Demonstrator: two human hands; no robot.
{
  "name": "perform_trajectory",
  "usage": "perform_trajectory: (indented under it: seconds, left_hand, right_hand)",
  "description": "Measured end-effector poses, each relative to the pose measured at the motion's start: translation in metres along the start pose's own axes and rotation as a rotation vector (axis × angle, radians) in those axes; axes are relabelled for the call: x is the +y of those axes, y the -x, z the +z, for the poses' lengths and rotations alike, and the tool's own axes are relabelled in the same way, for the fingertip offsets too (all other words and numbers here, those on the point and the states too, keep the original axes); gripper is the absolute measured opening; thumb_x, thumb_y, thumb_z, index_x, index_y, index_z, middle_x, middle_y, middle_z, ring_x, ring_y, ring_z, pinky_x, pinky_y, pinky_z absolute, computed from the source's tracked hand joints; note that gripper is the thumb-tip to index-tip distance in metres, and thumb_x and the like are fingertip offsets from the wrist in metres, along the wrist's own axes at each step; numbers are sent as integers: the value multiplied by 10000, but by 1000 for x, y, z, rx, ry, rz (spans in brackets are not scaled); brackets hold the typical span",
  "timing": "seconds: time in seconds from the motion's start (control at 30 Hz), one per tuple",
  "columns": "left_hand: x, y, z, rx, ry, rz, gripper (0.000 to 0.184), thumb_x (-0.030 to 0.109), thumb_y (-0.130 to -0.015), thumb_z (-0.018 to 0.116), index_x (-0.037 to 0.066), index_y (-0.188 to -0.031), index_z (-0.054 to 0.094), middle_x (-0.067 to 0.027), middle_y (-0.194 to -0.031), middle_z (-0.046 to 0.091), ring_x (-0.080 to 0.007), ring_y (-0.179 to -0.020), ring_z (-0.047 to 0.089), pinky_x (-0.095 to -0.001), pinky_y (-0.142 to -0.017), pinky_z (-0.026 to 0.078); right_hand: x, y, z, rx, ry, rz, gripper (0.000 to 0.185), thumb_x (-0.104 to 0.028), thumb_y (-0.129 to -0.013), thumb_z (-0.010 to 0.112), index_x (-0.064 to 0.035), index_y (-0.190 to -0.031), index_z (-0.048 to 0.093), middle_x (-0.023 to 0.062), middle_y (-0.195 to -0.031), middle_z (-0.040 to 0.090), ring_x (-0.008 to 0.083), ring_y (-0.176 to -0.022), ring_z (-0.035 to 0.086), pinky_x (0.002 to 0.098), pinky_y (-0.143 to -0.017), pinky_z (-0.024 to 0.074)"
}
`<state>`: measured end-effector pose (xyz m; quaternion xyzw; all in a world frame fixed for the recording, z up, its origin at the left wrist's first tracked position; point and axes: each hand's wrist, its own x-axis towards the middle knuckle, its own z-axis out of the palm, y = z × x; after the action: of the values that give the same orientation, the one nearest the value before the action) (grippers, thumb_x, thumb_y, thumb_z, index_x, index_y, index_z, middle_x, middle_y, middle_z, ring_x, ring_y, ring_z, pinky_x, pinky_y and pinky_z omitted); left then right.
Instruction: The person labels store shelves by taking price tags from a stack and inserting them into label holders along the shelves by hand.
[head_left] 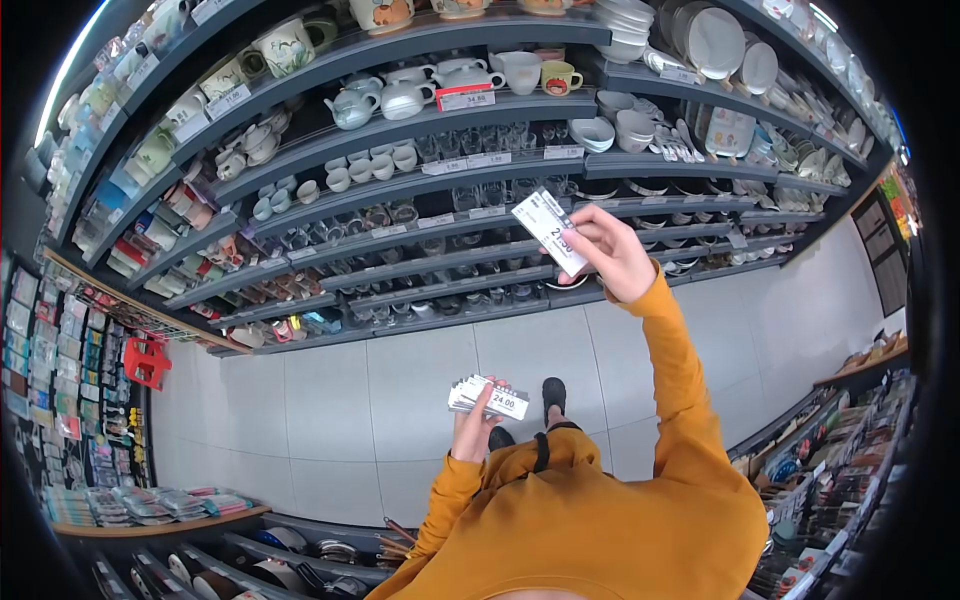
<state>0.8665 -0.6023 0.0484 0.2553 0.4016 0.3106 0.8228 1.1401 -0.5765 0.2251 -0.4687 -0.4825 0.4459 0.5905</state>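
A white price card [549,232] with large printed digits is pinched between the thumb and fingers of my right hand [612,254], raised in front of the glassware shelves. Lower down, near my waist, my left hand [477,418] grips a fanned stack of similar price cards [490,397], the top one reading 24.00. Both sleeves are mustard yellow. The raised card hides part of the shelf behind it. Its shelf [660,209] has black-edged rails with small labels.
Curved shelves hold teapots [405,99], small cups [361,171], bowls [593,133] and plates [714,42]. A red stool [147,362] stands at the left on the tiled floor [325,410]. Pans [283,572] lie at the lower left; packaged goods [820,510] fill racks at the lower right.
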Motion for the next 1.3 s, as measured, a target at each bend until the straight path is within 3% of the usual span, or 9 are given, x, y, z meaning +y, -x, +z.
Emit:
perform_trajectory:
  seconds: [0.3, 0.7, 0.9, 1.0, 1.1, 1.2, 1.3]
  left_hand:
    - [-5, 24, -16, -7, -33, -4, 266, 240, -947, 574, 102, -1170, 533, -39, -1088, 649, -114, -998, 621, -187, -630, 471]
    - [-2, 34, -5, -87, 21, -5, 347, 152, -914, 590, 54, -1231, 489, -87, -1176, 622, -168, -1055, 612, -229, -721, 535]
    - [-3, 35, -11, -107, -10, -37, 370, 138, -901, 569, 64, -1251, 475, -86, -1216, 600, -156, -1098, 581, -239, -757, 506]
    - [-2, 32, -18, -101, -8, -19, 363, 135, -903, 561, 61, -1248, 475, -85, -1232, 591, -157, -1097, 581, -240, -761, 508]
    - [0, 28, -27, -104, 18, -22, 403, 112, -900, 557, 34, -1282, 461, -108, -1244, 587, -181, -1127, 582, -255, -777, 535]
    - [1, 26, -32, -104, 3, -24, 405, 115, -901, 553, 31, -1285, 458, -110, -1252, 581, -186, -1142, 573, -257, -790, 532]
    - [3, 27, -35, -104, -11, -39, 380, 121, -903, 543, 62, -1270, 462, -78, -1243, 585, -168, -1128, 566, -261, -804, 503]
  right_hand:
    - [-25, 1, 17, -88, 241, -36, 398, -88, -876, 654, -33, -1237, 496, 57, -1000, 640, 48, -704, 566, 196, -586, 490]
    - [-39, 15, 18, -15, 292, -112, 379, -115, -855, 685, -41, -1202, 552, 13, -929, 625, 18, -666, 502, 184, -542, 424]
    - [-39, 20, 18, -28, 349, -95, 347, -111, -872, 673, -28, -1189, 556, 31, -1006, 630, 28, -755, 534, 183, -590, 436]
    - [-33, 20, 22, 18, 351, -173, 338, -117, -855, 688, -31, -1164, 582, 12, -892, 628, 20, -679, 508, 187, -555, 424]
    - [-34, 21, 26, 17, 362, -130, 343, -117, -857, 688, -30, -1170, 579, 18, -896, 630, 21, -698, 513, 186, -571, 428]
    - [-36, 19, 29, -5, 403, -92, 358, -113, -866, 679, -33, -1195, 561, 28, -1014, 630, 29, -798, 547, 185, -637, 457]
    - [-32, 17, 30, -13, 410, -102, 359, -113, -866, 678, -33, -1197, 561, 30, -1025, 630, 40, -840, 561, 190, -666, 470]
